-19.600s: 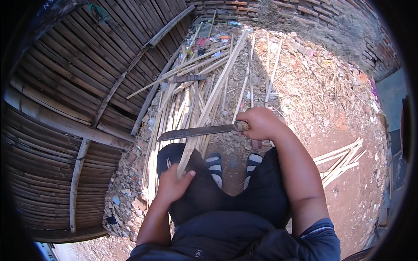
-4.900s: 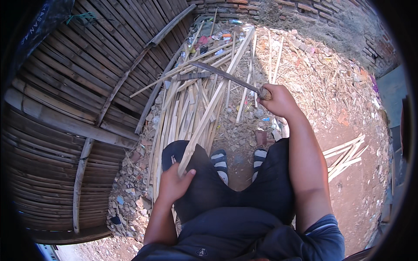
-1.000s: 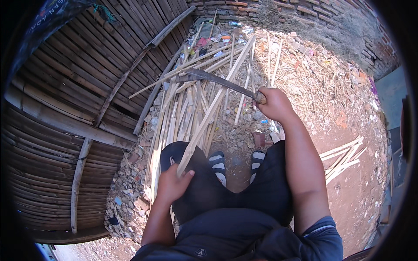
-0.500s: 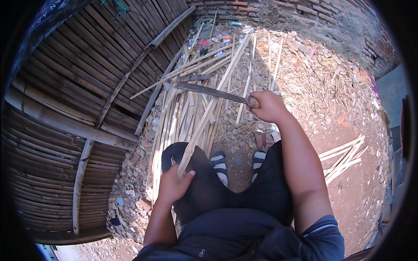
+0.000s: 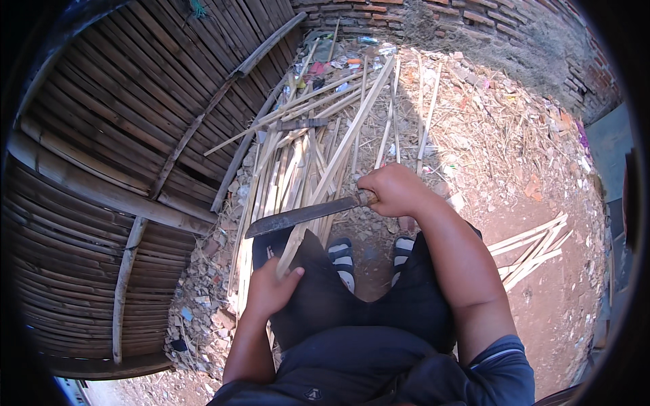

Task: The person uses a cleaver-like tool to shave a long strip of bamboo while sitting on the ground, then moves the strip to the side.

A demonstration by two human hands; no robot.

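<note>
The right hand (image 5: 395, 191) is clenched around the wooden handle of a long dark steel machete (image 5: 303, 214), whose blade points toward nine o'clock across a pale split bamboo strip (image 5: 336, 158). The left hand (image 5: 269, 289) grips that strip's near end over the left knee. The strip runs toward one o'clock over a heap of loose bamboo slats (image 5: 288, 169) beside a woven bamboo wall (image 5: 122, 135).

Knife handle (image 5: 367, 198) buried in right hand (image 5: 393, 191); bamboo strip (image 5: 338, 152) near end hidden under left hand (image 5: 269, 289).
</note>
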